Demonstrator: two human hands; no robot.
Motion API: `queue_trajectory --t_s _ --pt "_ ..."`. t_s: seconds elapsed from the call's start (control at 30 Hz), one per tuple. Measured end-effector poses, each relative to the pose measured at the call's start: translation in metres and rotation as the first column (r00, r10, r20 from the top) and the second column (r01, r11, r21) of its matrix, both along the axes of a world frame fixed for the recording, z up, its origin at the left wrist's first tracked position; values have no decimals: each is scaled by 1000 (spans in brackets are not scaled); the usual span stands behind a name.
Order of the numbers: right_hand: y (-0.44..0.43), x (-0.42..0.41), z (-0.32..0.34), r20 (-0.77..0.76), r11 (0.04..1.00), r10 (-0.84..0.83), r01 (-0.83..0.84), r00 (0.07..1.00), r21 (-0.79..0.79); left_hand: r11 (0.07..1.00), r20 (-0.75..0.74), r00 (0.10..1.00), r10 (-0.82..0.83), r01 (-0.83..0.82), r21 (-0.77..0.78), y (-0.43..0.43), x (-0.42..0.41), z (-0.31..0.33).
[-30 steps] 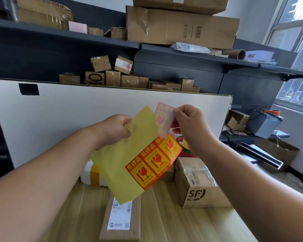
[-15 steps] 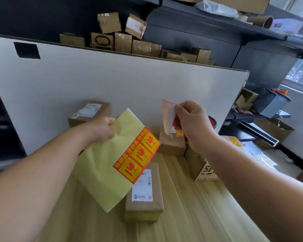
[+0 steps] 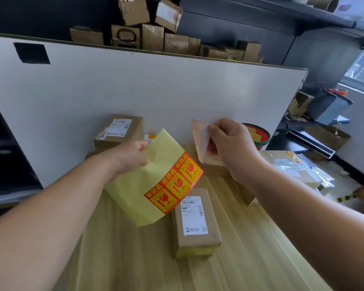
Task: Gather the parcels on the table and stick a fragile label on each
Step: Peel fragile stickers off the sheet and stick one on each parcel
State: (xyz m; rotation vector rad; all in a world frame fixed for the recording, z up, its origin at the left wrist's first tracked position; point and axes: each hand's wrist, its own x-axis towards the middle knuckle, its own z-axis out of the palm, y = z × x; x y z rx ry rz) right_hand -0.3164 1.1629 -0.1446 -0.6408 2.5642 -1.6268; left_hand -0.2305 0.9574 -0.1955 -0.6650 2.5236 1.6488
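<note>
Peeled fragile label point(image 3: 200, 141) pinched in the fingers of the right hand point(image 3: 229, 143), held up clear of the yellow backing sheet point(image 3: 139, 192), itself clamped by the fingers of the left hand point(image 3: 130, 155) with three red labels point(image 3: 173, 183) left along one edge. Directly below the sheet, a brown parcel point(image 3: 195, 223) lying on the wooden desk point(image 3: 250, 259), top face mostly taken by a white shipping slip. Best placed, by the look of it, on bare cardboard beside that slip, one edge down first, then smoothed flat, barcode left uncovered. Behind the sheet, another parcel point(image 3: 119, 131) against the white board point(image 3: 135, 87). To the right of the sheet, a red and green bowl point(image 3: 259, 133), yellowish contents unclear.
</note>
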Motion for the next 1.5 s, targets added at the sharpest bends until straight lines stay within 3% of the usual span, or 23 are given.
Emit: queue_trajectory --t_s 0.23,0.4,0.6,0.8,1.03,1.1,1.17,1.27,1.4,1.5 --pt "-1 14 -20 137 996 92 -93 986 -2 997 55 996 75 -77 29 -15 8 -26" --pt "20 12 -43 172 993 116 -118 978 1 950 59 963 264 -270 156 -5 10 -60" --pt "38 6 -70 322 993 116 -108 940 -42 808 148 817 557 -575 131 3 26 -118" --pt "31 -1 -112 441 995 77 -93 894 17 745 265 723 638 -666 24 2 58 -177" --pt "17 1 -152 496 993 19 -75 868 94 860 300 815 496 -509 -42 13 31 -205" --pt "14 2 -158 499 993 10 -68 866 97 884 337 823 456 -375 -280 22 20 -203" --pt "12 2 -162 497 992 -1 -63 868 112 818 337 825 453 -235 -525 34 12 -196" --pt "11 3 -167 500 989 -22 -54 866 138 746 269 871 411 -152 -648 49 9 -190" --pt "11 5 -175 514 988 -27 -55 857 144 696 63 957 282 -159 -701 67 8 -184" --pt "10 7 -181 526 990 -27 -51 850 132 801 -28 986 163 -149 -580 79 5 -179"
